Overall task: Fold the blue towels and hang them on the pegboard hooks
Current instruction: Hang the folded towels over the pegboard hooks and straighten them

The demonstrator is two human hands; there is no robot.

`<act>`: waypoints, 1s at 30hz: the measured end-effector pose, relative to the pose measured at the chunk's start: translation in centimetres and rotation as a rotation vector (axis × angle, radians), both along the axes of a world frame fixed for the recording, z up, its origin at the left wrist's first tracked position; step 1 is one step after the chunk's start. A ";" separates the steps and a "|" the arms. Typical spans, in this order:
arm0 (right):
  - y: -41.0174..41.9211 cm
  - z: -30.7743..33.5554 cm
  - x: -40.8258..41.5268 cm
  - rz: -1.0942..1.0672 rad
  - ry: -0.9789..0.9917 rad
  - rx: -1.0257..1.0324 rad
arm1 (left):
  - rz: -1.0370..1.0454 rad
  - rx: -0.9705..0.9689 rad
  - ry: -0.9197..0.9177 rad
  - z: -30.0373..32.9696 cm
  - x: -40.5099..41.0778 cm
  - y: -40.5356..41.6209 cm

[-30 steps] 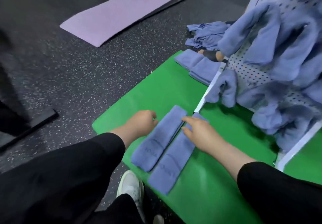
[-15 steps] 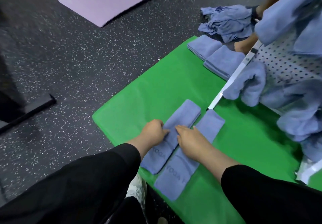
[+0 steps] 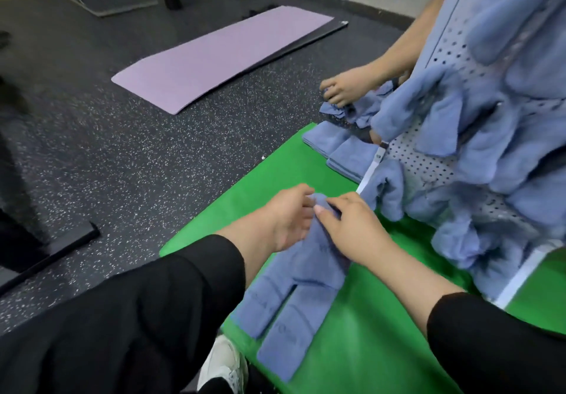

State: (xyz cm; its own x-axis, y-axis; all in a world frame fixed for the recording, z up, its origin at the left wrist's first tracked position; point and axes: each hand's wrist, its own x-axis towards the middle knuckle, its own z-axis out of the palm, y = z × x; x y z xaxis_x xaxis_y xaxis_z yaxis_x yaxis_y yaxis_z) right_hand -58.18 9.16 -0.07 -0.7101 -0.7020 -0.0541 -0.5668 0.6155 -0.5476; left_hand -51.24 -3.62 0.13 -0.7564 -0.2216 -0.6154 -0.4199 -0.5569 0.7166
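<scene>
Blue towel [image 3: 294,286] on mat [image 3: 367,347]: left hand [image 3: 288,216] and right hand [image 3: 349,225] pinched its far end; grip best kept even, edges aligned.

The flat bright-green foam mat [image 3: 352,332] served as the landmark. On it lay a folded slate-blue terry towel [image 3: 294,295] with faint darker lettering. Beyond the mat's far corner lay a pale lilac yoga mat [image 3: 214,62] on black rubber floor [image 3: 137,154] flecked with white. Along its right edge leaned a white perforated pegboard [image 3: 428,163], dotted with dark holes and draped in matching blue towels [image 3: 490,136].
</scene>
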 end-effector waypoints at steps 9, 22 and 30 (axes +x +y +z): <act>7.6 15.2 -5.5 -0.070 -0.074 -0.216 | -0.038 0.242 0.395 14.2 -2.6 8.3; 13.1 23.8 -3.9 0.042 0.278 -0.121 | -0.153 -1.625 0.390 17.3 -2.6 9.2; 11.4 25.4 -5.1 -0.020 0.436 -0.091 | 0.027 -1.706 0.407 21.1 -3.2 8.3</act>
State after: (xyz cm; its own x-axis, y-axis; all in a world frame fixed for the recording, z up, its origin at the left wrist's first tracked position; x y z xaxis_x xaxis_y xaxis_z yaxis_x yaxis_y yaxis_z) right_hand -63.29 20.57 25.31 -0.6665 -0.6759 0.3146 -0.7450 0.5894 -0.3122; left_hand -54.42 4.65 21.22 -0.7748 -0.3744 0.5094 -0.0851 0.8602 0.5028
